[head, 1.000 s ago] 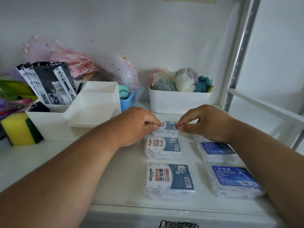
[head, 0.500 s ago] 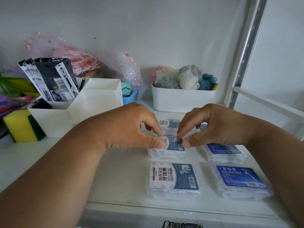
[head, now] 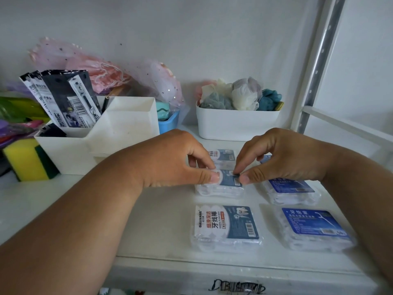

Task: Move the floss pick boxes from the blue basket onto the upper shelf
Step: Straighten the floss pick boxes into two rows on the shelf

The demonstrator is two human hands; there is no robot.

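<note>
Fingers and thumbs of both hands are pinched onto one floss pick box: the left hand (head: 170, 160) grips its left end with the thumb low on the label, and the right hand (head: 282, 158) nips its right end the same way, thumb at the barcode. That middle floss pick box (head: 221, 188) sits flat on the white shelf (head: 148, 220), second in a column running back from the front edge. Ahead of it, closest to the front edge, lies the front floss pick box (head: 226, 227), label up, well clear of both hands. Behind the fingers, a rear floss pick box (head: 222, 155) peeks out, partly hidden. Over to the right runs a second column with bright blue labels: the blue-label front box (head: 312, 228) near the shelf's front right corner, and the blue-label second box (head: 291, 190) just under the right wrist. Along the back, a white bin of mesh sponges (head: 236, 124) stands near the metal upright (head: 314, 67), a white organiser (head: 102, 137) holds dark packets towards the left, and a yellow sponge (head: 23, 160) rests at the left edge.
</note>
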